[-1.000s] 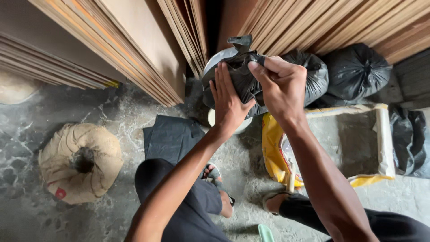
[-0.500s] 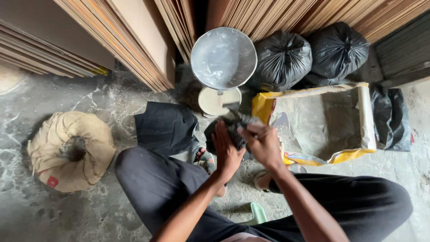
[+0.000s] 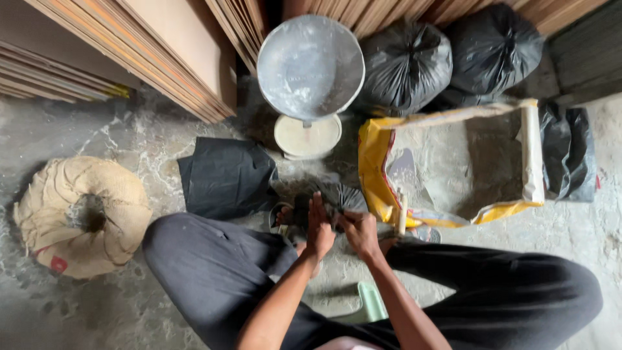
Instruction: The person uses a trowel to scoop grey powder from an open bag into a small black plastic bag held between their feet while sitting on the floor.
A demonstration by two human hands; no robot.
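Note:
A small black plastic bag [image 3: 334,198], filled and rounded, rests on the concrete floor between my feet. My left hand [image 3: 319,228] lies on its near left side with the fingers pressed against it. At the bag's right, my right hand [image 3: 359,232] pinches the plastic. Both hands grip the bag. Beyond it stands a weighing scale with a dusty metal pan [image 3: 310,65] and a pale round base [image 3: 307,136]. An open yellow and white sack [image 3: 372,162] holding grey powder sits just right of the hands.
Two tied black bags [image 3: 405,65] [image 3: 495,45] lean against stacked plywood sheets [image 3: 162,58] at the back. A flat pile of black plastic bags [image 3: 223,175] lies at the left, a rolled-down burlap sack [image 3: 81,214] further left. A green stool [image 3: 370,301] is under me.
The black bag was held up by the scale pan a second ago; both hands have brought it down to the floor between my feet and now work at its top.

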